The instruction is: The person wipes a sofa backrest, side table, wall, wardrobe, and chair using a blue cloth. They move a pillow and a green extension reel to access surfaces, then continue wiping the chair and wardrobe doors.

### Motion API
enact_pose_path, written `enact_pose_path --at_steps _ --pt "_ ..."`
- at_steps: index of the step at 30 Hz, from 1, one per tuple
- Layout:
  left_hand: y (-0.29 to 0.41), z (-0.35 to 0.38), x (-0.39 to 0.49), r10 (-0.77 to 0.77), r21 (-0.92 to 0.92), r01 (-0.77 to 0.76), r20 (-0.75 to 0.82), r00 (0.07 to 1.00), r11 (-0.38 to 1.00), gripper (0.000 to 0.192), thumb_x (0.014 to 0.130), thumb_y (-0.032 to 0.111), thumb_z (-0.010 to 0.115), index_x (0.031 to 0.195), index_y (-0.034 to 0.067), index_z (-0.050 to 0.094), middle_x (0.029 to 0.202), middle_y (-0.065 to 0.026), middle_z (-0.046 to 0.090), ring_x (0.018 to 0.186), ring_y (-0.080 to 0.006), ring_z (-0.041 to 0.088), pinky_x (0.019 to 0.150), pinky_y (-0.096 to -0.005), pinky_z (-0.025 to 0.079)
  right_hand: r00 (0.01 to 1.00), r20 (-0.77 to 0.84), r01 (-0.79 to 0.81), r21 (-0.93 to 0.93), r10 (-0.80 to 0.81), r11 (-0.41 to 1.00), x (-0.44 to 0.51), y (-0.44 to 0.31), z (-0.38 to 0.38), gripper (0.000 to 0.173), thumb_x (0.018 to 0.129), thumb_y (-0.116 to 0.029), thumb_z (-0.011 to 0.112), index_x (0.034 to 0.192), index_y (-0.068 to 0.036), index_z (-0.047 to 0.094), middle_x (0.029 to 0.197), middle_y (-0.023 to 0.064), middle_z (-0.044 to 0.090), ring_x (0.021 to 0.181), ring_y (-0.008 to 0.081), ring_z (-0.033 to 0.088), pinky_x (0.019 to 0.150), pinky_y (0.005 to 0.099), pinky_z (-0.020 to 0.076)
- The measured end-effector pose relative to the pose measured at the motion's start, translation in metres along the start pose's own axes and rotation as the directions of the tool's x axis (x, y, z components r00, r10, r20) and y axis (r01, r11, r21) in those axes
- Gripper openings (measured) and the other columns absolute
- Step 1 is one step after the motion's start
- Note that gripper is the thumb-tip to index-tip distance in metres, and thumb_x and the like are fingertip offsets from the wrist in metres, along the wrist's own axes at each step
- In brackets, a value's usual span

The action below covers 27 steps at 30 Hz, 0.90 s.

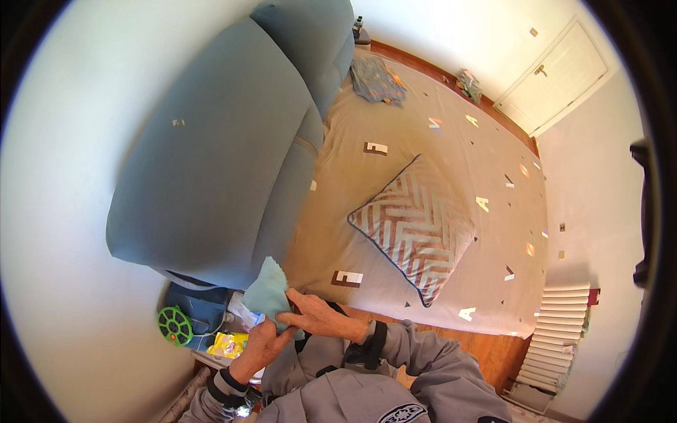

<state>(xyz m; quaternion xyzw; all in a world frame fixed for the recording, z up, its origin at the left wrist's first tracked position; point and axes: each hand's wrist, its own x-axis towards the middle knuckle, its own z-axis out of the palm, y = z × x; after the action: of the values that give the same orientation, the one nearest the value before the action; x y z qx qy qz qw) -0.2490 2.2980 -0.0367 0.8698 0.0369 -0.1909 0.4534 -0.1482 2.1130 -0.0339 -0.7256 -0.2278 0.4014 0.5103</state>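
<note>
A light teal cloth [268, 290] is gripped between my two hands, just in front of my body at the lower left. My left hand [259, 345] pinches its lower edge. My right hand [317, 316] holds the cloth's right side, its fingertips close to those of my left hand. The cloth's upper end rises to a point before the corner of a blue-grey upholstered headboard [211, 158]. Beneath and left of the cloth, a yellow packet [228, 345] and a clear plastic bag [240, 309] lie on a bedside surface.
A bed with a printed tan sheet [328, 227] spans the middle. On it lie a zigzag-patterned cushion [415, 230] and folded dark fabric [374, 79]. A green round reel [175, 325] stands at the lower left, by a blue box [198, 306]. A white radiator [555, 333] is at the right.
</note>
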Motion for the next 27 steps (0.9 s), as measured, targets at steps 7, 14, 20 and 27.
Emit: enact_pose_path --at_steps 7,14,20,27 --pt "-0.007 -0.105 0.005 0.020 -0.039 -0.062 -0.665 0.747 0.997 0.034 0.092 -0.002 0.062 0.125 0.004 0.064 0.097 -0.0020 0.068 0.074 -0.0094 0.060 0.073 -0.0242 0.049 0.890 -0.450 0.059 0.275 0.075 0.960 0.083 0.061 -0.082 0.030 0.095 -0.019 0.068 0.115 0.001 0.056 0.087 0.0128 0.065 0.067 0.0189 0.067 0.062 0.0370 0.0547" --pt "-0.024 -0.197 0.030 -0.129 -0.140 0.013 -0.869 0.478 0.990 0.042 0.096 0.003 0.065 0.136 0.003 0.053 0.110 -0.0028 0.054 0.095 -0.0124 0.052 0.090 -0.0280 0.044 0.714 -0.690 -0.057 -0.223 -0.116 0.973 0.238 0.132 -0.312 0.036 0.090 -0.022 0.066 0.120 -0.006 0.058 0.094 0.0266 0.067 0.091 0.0472 0.067 0.076 0.0508 0.0522" --pt "-0.019 -0.203 0.036 -0.192 -0.157 0.112 -0.839 0.509 0.981 0.043 0.095 0.006 0.068 0.133 0.004 0.047 0.102 -0.0012 0.043 0.095 -0.0125 0.045 0.088 -0.0263 0.040 0.564 -0.761 -0.157 -0.479 -0.319 0.864 0.361 0.114 -0.413 0.038 0.090 -0.019 0.063 0.127 -0.012 0.061 0.107 0.0241 0.072 0.099 0.0465 0.068 0.080 0.0562 0.0533" --pt "-0.025 -0.205 0.039 -0.227 -0.167 0.161 -0.834 0.503 0.973 0.044 0.094 0.003 0.065 0.133 0.005 0.044 0.103 -0.0018 0.040 0.097 -0.0128 0.042 0.091 -0.0265 0.037 0.484 -0.682 -0.194 -0.694 -0.547 0.693 0.378 0.141 -0.312 0.014 0.094 -0.008 0.056 0.106 -0.012 0.061 0.092 0.0184 0.064 0.083 0.0407 0.067 0.060 0.0529 0.0521"
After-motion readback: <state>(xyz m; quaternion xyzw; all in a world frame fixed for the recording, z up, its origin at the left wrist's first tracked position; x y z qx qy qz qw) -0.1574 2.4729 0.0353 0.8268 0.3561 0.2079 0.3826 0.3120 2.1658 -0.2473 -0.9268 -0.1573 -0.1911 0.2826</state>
